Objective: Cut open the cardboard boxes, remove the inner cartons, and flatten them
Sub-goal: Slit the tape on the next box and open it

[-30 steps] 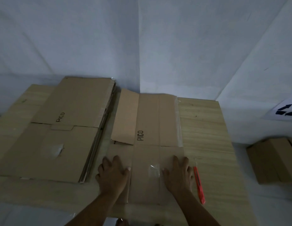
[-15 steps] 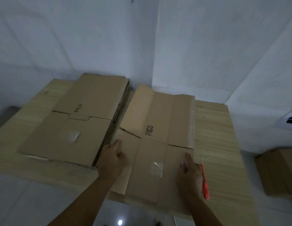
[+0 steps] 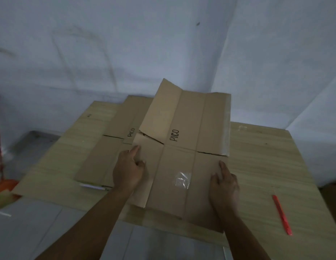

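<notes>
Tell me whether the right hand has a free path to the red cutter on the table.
Probably yes. The red cutter lies alone on the table, just right of the right hand, with nothing between them; that hand currently holds the flattened carton.

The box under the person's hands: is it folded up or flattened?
Flattened, nearly. The box lies spread over the stack, only its far left flap tilting up; both hands, left and right, hold its side edges.
</notes>
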Demonstrator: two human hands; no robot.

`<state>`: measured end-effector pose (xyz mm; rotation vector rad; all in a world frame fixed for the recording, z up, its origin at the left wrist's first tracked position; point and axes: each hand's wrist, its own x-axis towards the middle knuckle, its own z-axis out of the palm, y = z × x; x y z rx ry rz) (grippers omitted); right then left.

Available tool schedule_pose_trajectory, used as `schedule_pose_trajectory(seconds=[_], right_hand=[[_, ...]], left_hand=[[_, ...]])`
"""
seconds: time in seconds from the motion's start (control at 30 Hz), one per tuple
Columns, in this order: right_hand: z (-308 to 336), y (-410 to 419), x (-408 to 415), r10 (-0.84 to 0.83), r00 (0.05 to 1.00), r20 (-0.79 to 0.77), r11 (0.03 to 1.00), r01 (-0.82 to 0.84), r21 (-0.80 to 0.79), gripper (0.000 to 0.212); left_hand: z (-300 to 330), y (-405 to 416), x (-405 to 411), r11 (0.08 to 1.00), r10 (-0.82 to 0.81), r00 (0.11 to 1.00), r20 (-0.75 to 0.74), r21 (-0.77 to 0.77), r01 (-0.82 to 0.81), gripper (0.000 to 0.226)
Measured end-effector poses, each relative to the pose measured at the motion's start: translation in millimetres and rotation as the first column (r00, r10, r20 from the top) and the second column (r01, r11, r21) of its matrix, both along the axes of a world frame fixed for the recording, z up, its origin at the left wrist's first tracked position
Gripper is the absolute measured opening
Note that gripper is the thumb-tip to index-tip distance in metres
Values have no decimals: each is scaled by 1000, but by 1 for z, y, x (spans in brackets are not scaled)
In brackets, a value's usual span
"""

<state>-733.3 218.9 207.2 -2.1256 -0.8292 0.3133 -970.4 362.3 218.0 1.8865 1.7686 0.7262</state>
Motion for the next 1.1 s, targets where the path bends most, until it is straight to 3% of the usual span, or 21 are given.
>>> schedule_pose_trajectory(seconds=[0.27, 0.63, 0.77, 0.9, 1.1], right_hand=[[2, 74, -79, 87, 996, -27, 995, -88, -46, 52], [-44, 155, -114, 171, 984, -52, 942, -179, -283, 60], [-58, 168, -110, 213, 976, 46, 900, -177, -399, 65], [-60, 176, -114, 245, 969, 6, 882, -220, -416, 68], [-65, 183, -123, 169, 984, -53, 881, -175, -440, 83]], left_hand=[[-2, 62, -89, 997, 74, 997, -37, -2, -74, 55], [-49, 131, -136, 985, 115, 990, -79, -119, -124, 52], [-57, 142, -136, 988, 76, 991, -110, -126, -90, 56], [-63, 151, -141, 979, 81, 995, -53, -182, -89, 58], [-70, 170, -151, 975, -36, 989, -144, -224, 2, 59]])
